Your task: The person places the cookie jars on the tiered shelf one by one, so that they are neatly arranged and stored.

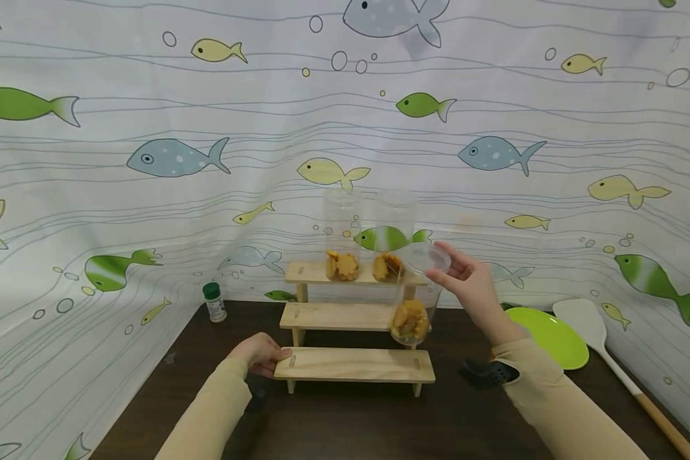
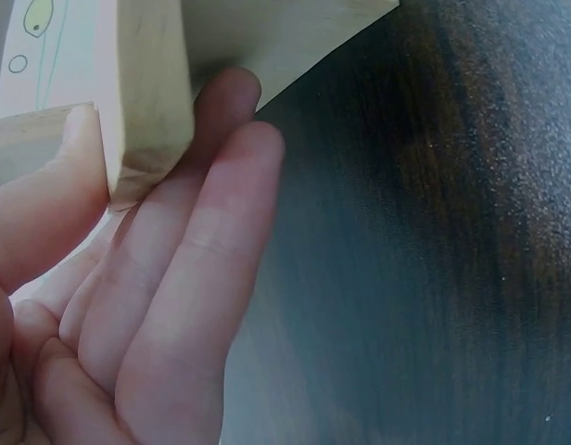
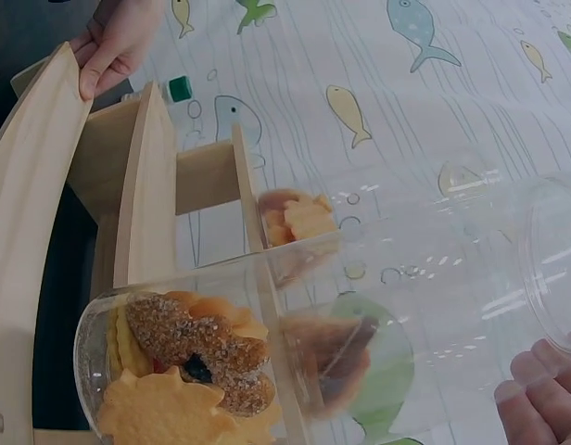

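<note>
A three-step wooden display stand [image 1: 353, 364] stands on the dark table. My left hand [image 1: 260, 354] grips the left end of its lowest step, thumb on top and fingers underneath. By its round lidded top, my right hand [image 1: 468, 281] holds a tall clear plastic jar [image 1: 432, 295] with cookies [image 3: 197, 362] at the bottom. This jar tilts, its base in front of the middle step's right end; I cannot tell whether it touches the wood. On the top step are two similar clear jars, one at left [image 1: 342, 220] and one beside it [image 1: 395, 220], both with cookies.
A green-capped shaker bottle [image 1: 214, 303] stands at the table's back left. To the right lie a lime-green plate [image 1: 546, 335] and a white spatula [image 1: 581, 322] with a wooden handle. A fish-patterned cloth [image 1: 172, 102] hangs behind and at the sides.
</note>
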A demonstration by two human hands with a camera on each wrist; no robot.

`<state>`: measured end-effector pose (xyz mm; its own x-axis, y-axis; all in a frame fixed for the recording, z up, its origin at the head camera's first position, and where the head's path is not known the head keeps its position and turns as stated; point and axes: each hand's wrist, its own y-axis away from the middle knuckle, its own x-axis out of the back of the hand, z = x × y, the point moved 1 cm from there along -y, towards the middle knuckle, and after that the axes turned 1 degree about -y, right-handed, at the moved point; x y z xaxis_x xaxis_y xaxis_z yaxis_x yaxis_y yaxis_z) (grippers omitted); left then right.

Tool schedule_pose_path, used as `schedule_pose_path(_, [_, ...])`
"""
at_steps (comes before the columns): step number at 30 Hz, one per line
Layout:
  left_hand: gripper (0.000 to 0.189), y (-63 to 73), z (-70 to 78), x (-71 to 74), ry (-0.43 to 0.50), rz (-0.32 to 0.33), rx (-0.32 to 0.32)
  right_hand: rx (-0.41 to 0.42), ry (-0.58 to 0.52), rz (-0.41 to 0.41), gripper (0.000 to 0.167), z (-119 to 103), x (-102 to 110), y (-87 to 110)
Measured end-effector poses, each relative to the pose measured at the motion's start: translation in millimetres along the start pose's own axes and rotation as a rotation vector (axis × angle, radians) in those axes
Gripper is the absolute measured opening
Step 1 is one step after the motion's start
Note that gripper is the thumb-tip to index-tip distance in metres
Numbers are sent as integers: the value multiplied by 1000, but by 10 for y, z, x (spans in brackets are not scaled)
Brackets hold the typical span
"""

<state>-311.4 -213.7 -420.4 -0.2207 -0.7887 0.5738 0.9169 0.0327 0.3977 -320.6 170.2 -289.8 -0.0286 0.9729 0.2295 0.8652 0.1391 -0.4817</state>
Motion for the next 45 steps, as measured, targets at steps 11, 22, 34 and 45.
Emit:
schedule_pose_path(11, [33,14,-26,19,6,1,-4,-37,-68,-62,62,39,-262,-94])
schedule_pose_path(22, [34,-36,-60,34,29,-36,15,-31,-129,-108,62,8,-589,-204])
schedule_pose_path(34, [32,22,-22,-3,23,20,7,-42,-184,-119,62,-83,-833,-318])
schedule_pose_path(45, [34,40,-5,-7,13,33,15,-48,-134,-91,70,-104,-1045,-440])
